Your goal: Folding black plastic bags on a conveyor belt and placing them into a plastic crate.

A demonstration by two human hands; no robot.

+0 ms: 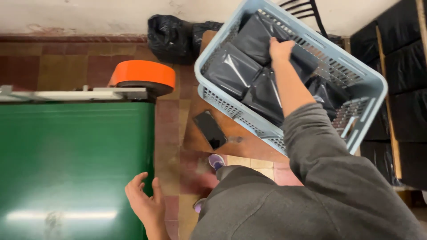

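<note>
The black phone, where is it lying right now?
In the head view the black phone lies flat on the brown wooden board, just below the pale blue basket, right of the green belt.

A packing workshop: green conveyor belt (pixel 66 169), crate (pixel 356 75) of dark sealed parcels (pixel 231 69), tiled floor (pixel 66 62)

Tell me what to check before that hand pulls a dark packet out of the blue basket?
1. Right hand on a dark packet: ok, it rests on one, though I cannot tell how firm the grip is.
2. Left hand free: ok, open and holding nothing beside the green belt.
3. Blue basket steady: cannot tell; it sits tilted on the wooden stool.
4. Phone out of the way: not ok, it lies on the stool right by the basket.
5. More packets left: ok, several are in the basket.
</note>
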